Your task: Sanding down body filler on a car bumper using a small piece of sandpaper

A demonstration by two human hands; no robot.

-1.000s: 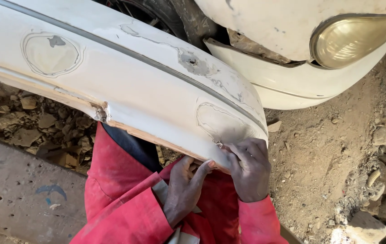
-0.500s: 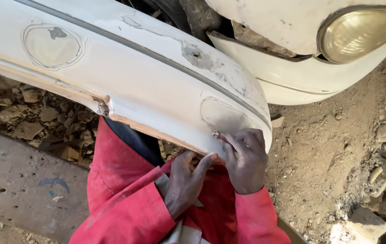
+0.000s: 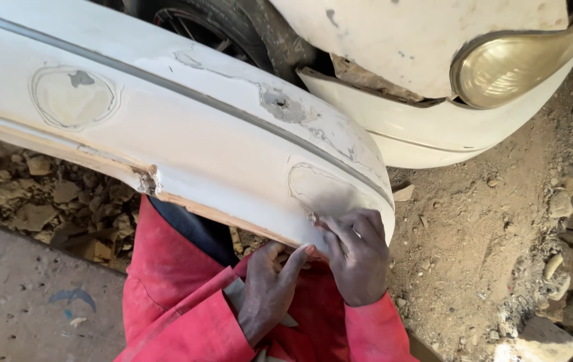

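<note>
A white car bumper (image 3: 186, 144) lies across the view, with sanded filler patches, one at the left (image 3: 72, 97) and one near its right end (image 3: 326, 191). My right hand (image 3: 360, 258) rests on that right end just below the patch, its fingers curled and pinching a small grey piece (image 3: 313, 218) against the surface; what the piece is I cannot tell. My left hand (image 3: 269, 288) reaches up from below, fingers extended, with a fingertip touching the bumper's lower edge beside the right hand. Both arms wear red sleeves (image 3: 186, 302).
A white car front with a yellowed headlamp (image 3: 507, 67) and a tyre (image 3: 233, 27) stands behind the bumper. Dirt ground with stones (image 3: 541, 335) lies to the right. Rubble (image 3: 38, 208) and a concrete slab (image 3: 25, 302) are at the left.
Both hands stay at the bumper's right end. The right hand has shifted slightly along the lower edge, and the view has drifted a little.
</note>
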